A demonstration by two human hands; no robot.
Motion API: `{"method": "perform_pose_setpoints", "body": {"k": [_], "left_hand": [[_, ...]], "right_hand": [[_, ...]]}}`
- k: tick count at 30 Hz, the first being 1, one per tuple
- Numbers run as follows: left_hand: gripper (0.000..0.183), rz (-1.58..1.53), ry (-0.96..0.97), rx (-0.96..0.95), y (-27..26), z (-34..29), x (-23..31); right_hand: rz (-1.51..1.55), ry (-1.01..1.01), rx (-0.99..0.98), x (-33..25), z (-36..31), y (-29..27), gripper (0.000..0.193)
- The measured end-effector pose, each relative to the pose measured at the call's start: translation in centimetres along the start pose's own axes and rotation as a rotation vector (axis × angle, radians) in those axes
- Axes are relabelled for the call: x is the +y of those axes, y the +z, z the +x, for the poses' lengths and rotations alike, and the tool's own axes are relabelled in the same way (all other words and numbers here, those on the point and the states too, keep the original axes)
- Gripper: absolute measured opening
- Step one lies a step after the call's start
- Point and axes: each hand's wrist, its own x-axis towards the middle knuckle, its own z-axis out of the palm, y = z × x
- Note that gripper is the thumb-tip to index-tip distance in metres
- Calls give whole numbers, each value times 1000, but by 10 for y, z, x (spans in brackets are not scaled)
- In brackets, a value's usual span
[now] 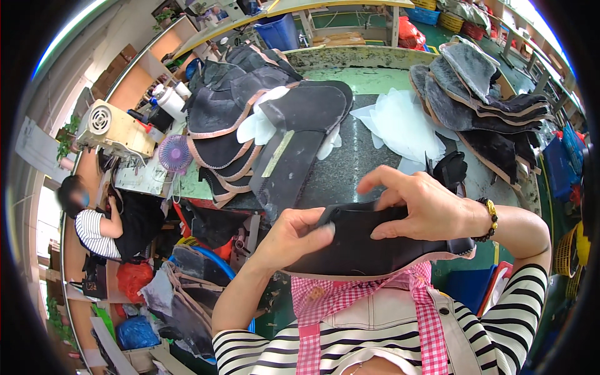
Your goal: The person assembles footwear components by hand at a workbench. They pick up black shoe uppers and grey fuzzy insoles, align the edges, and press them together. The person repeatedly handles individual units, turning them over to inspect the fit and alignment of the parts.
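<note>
A seated person (94,228) in stripes works far left. A stack of dark pieces (250,119) lies on the surface (369,156), left of white liners (400,128). Near, the left hand (290,237) has its fingers clamped on the left end of a black upper (369,247). The right hand (425,206) grips its top edge, fingers closed on it. Grey pieces (475,94) pile up far right.
</note>
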Motion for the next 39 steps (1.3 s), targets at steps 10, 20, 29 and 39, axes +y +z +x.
{"method": "perform_pose_setpoints", "body": {"k": [10, 20, 29, 39], "left_hand": [[42, -72, -118, 73, 11, 1, -5], [45, 110, 34, 147, 20, 3, -2], [45, 114, 23, 69, 15, -6, -6], [35, -8, -46, 36, 18, -22, -5]], "right_hand": [[36, -397, -109, 10, -5, 7, 33], [246, -165, -192, 9, -4, 0, 37], [340, -46, -207, 12, -3, 0, 37], [361, 30, -217, 9, -8, 3, 39]]}}
